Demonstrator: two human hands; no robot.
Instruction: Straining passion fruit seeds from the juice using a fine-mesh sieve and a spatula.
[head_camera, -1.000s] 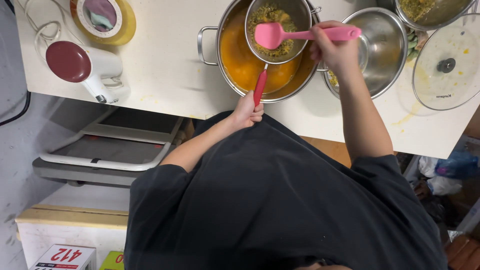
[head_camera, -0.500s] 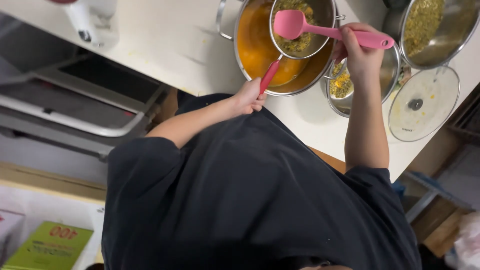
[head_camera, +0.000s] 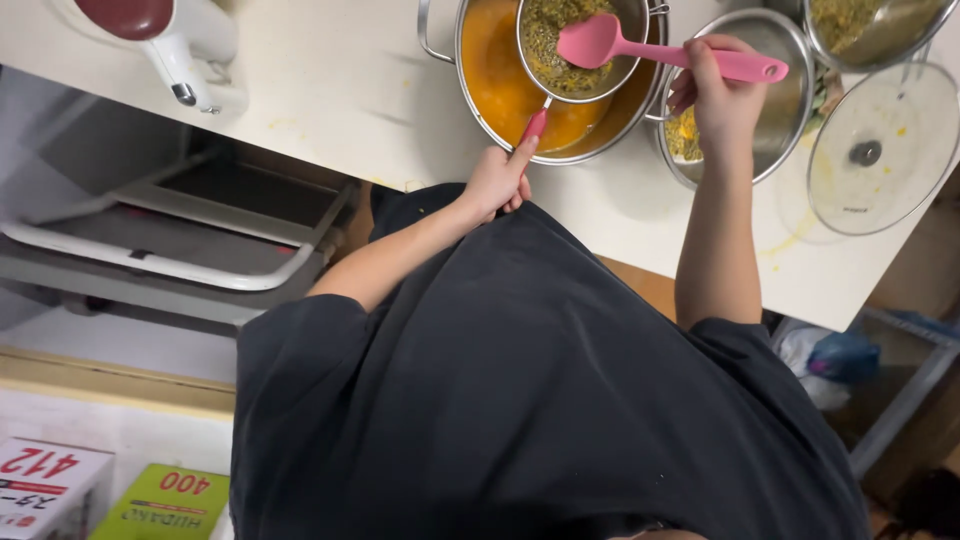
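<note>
Strainer (head_camera: 585, 45) over pot (head_camera: 500, 80) on stained white counter (head_camera: 340, 90), shelving below.

This is a kitchen, likely a working one. A white tabletop (head_camera: 330, 90) carries a large steel stockpot of orange liquid (head_camera: 500, 80), round steel bowls of chopped greens (head_camera: 770, 60), a glass pot lid (head_camera: 880, 150) and a white appliance with a dark red top (head_camera: 170, 40). Yellow splashes mark the surface. Beneath it sit grey metal shelf frames (head_camera: 170, 250) and cardboard boxes (head_camera: 50, 485).

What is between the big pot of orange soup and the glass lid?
In the head view, a steel bowl sits between the pot and the glass lid, with the right hand holding a pink spatula over it.
</note>
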